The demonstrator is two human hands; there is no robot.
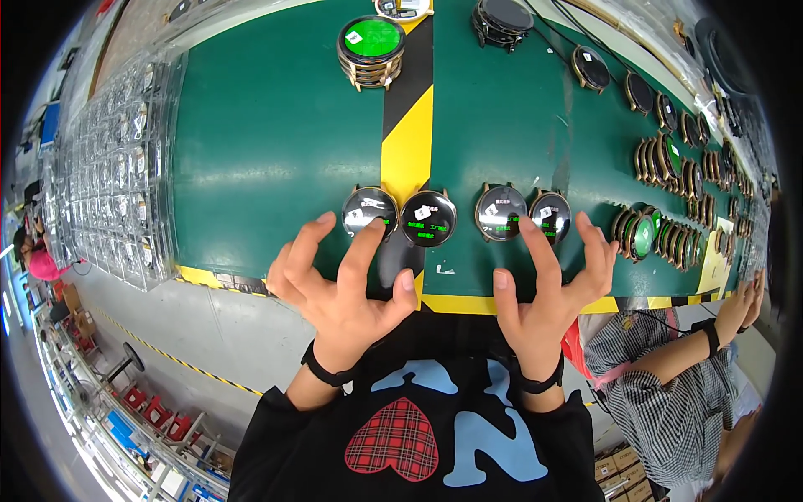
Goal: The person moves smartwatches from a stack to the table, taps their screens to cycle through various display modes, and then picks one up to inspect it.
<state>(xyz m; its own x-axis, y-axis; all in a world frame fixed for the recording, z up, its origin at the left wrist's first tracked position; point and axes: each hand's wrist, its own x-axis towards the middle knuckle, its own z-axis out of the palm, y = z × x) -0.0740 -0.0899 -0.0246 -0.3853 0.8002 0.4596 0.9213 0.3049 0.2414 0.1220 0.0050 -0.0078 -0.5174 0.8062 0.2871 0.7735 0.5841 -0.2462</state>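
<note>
Four round watch heads without straps lie in a row near the table's front edge, dark screens up with small green text. With fingers spread, my left hand [340, 289] reaches its index fingertip onto the leftmost watch [365, 203]. Just right of it, touching or nearly so, is a second watch [428, 219]. My right hand [554, 289] is spread too; its index fingertip is at the gap between the third watch [499, 209] and the rightmost watch [552, 213]. Neither hand grips anything. Black bands circle both wrists.
A stack of watches with a green screen on top [370, 50] stands at the back. Another stack [502, 21] sits back right. Many watches [661, 163] fill the right side. Clear plastic trays [125, 167] stand left. A co-worker's arm [711, 335] reaches in at right.
</note>
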